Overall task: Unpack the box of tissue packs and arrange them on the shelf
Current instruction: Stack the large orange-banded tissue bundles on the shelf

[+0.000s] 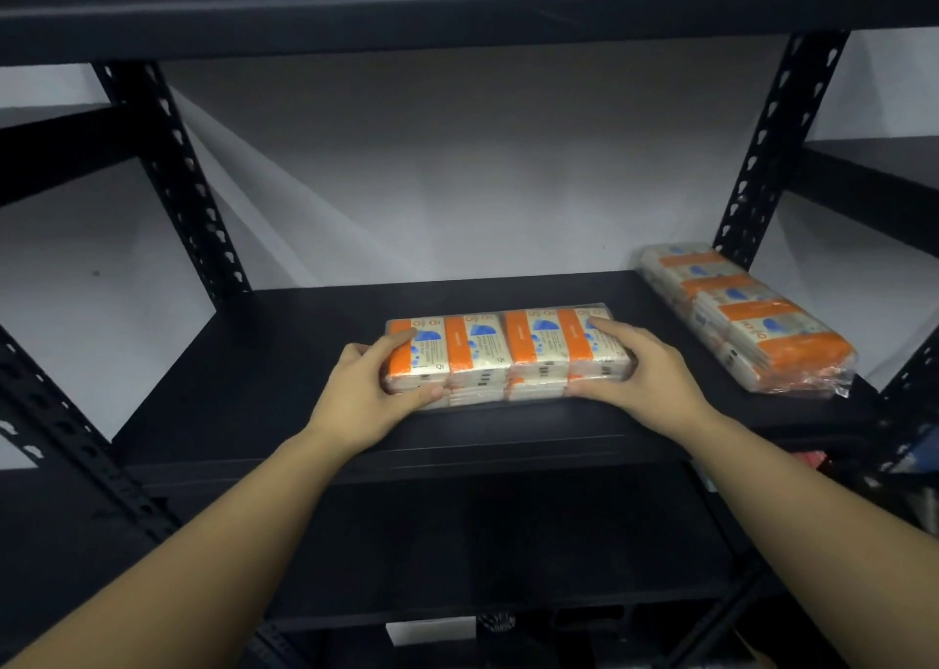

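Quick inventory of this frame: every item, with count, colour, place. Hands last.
centre tissue bundle: 1, orange and cream packs with blue print in clear wrap, middle of the shelf near its front edge
right tissue bundle: 1, same colours, right end of the shelf, running front to back, apart from the centre one
shelf: 1, black metal board
uprights: black perforated posts at left and right
wall: grey-white, behind the shelf
left hand: grips the centre bundle's left end
right hand: grips its right end
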